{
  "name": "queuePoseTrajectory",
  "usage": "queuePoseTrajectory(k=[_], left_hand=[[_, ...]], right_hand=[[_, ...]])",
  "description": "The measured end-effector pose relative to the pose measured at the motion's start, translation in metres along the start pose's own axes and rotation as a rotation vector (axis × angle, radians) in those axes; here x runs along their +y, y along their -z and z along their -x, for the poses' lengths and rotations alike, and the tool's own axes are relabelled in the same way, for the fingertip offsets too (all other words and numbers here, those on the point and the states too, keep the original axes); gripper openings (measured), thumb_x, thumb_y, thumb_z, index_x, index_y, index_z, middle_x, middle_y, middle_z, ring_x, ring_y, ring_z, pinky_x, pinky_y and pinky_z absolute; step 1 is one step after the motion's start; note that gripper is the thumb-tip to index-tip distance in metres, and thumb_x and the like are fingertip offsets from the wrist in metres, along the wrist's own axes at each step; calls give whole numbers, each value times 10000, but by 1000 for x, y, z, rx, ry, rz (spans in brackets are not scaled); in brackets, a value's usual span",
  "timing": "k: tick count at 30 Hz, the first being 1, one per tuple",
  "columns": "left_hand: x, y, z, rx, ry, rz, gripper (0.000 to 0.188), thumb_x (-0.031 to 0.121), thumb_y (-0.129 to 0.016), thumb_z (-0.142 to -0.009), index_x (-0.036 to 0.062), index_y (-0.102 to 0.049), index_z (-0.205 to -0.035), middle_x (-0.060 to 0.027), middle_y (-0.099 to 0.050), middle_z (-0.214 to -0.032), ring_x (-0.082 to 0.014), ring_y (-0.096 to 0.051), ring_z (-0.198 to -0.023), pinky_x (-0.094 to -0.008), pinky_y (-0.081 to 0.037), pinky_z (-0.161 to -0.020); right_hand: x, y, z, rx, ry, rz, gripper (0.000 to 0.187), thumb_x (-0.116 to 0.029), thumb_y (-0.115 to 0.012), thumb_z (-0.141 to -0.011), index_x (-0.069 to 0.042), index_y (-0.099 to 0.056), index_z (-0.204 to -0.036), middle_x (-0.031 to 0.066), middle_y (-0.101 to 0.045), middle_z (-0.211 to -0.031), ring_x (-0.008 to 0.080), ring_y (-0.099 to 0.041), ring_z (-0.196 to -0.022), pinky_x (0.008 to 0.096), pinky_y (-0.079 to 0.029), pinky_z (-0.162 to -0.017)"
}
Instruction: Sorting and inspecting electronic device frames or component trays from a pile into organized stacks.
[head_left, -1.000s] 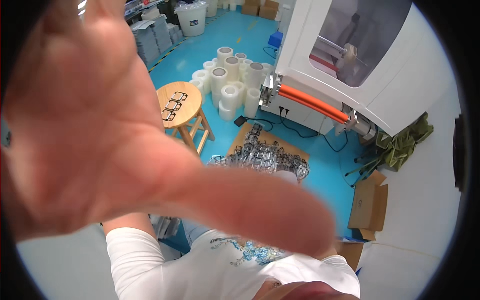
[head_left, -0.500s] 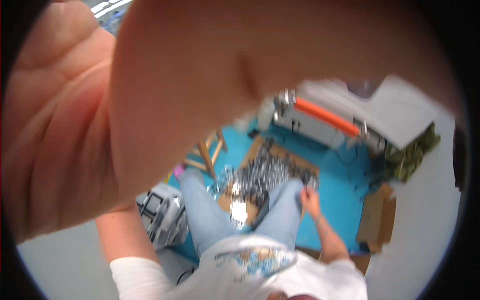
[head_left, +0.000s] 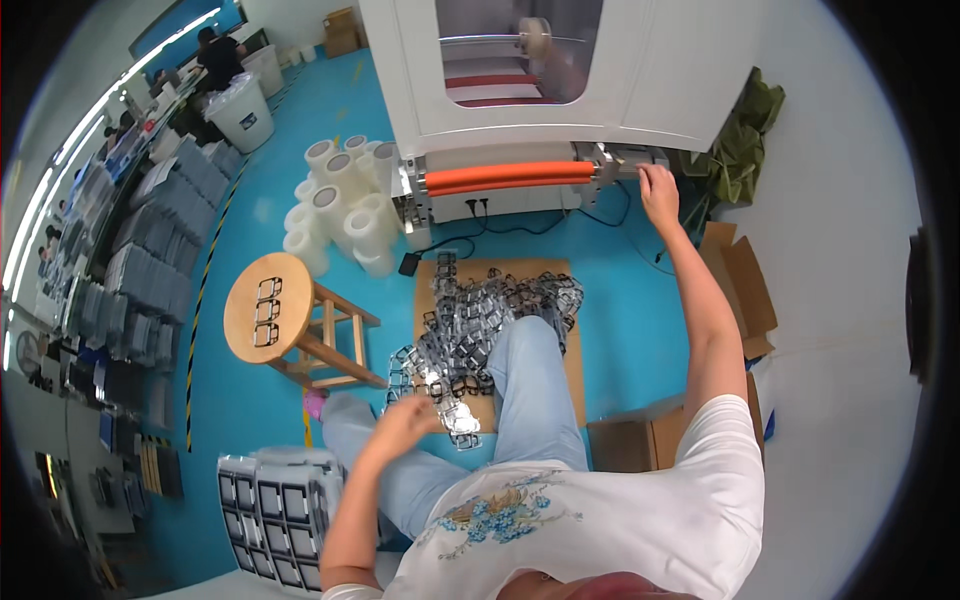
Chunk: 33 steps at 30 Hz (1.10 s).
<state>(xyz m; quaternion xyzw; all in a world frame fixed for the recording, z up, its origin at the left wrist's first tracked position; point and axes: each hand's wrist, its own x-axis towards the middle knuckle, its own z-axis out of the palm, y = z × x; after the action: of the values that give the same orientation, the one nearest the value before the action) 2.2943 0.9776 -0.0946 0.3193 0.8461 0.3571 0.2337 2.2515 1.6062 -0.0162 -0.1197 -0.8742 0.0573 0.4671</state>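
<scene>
The black-framed pieces (head_left: 480, 320) are piled on cardboard (head_left: 574, 390), just beyond and right of the left hand (head_left: 403, 425). The right hand (head_left: 660, 198) is held near the orange roller's (head_left: 510, 178) right end; whether either hand's fingers are clamped cannot be told.

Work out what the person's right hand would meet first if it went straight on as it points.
Going straight on, the right hand would probably meet the metal fitting beside the right end of the orange roller; depth is unclear, so it may already be touching it.
</scene>
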Motion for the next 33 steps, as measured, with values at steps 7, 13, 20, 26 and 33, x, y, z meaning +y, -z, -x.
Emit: queuePoseTrajectory(k=[7, 13, 20, 26, 33], left_hand=[[-55, -95, 30, -247, 81, 26, 454, 407, -706, -863, 18, -593, -1069, -183, -630, -963, -336, -627, -875, -407, -489, -731], [-71, -94, 29, -100, 218, 19, 512, 433, -683, -865, 27, -595, -1165, -197, -648, -1062, -353, -628, -956, -419, -496, -814], [-79, 9, -11, 477, 163, 383, 203, 85, -672, -820, 9, -638, -1006, -115, -650, -918, -233, -653, -864, -374, -527, -748], [-194, 151, -30, 1139, 309, -588, 493, 277, -670, -869, 29, -565, -1282, -218, -586, -1243, -398, -546, -1151, -466, -434, -975], [-210, 153, -40, 844, 279, -905, 529, 337, -691, -871, 162, -560, -1353, -106, -581, -1312, -309, -520, -1233, -520, -368, -1031]], right_hand=[[23, -66, -51, -456, -40, 412, 248, -214, -541, -905, -105, -696, -1064, 183, -651, -1077, 396, -616, -1022, 506, -511, -823], [65, -73, -63, -474, 144, 448, 324, -153, -474, -947, -72, -574, -1245, 226, -617, -1166, 427, -599, -1056, 512, -494, -849], [36, -44, 27, -267, -246, 117, 259, -217, -410, -1028, -3, -481, -1156, 237, -681, -944, 429, -661, -876, 500, -510, -739], [-57, -61, 172, -545, -560, -676, 214, -178, -429, -1055, -14, -465, -1188, 51, -615, -822, 93, -539, -638, 242, -463, -581], [-129, -61, 238, -837, -803, -795, 288, -312, -430, -1061, -36, -481, -1125, 16, -530, -786, 79, -493, -638, 255, -452, -569]])
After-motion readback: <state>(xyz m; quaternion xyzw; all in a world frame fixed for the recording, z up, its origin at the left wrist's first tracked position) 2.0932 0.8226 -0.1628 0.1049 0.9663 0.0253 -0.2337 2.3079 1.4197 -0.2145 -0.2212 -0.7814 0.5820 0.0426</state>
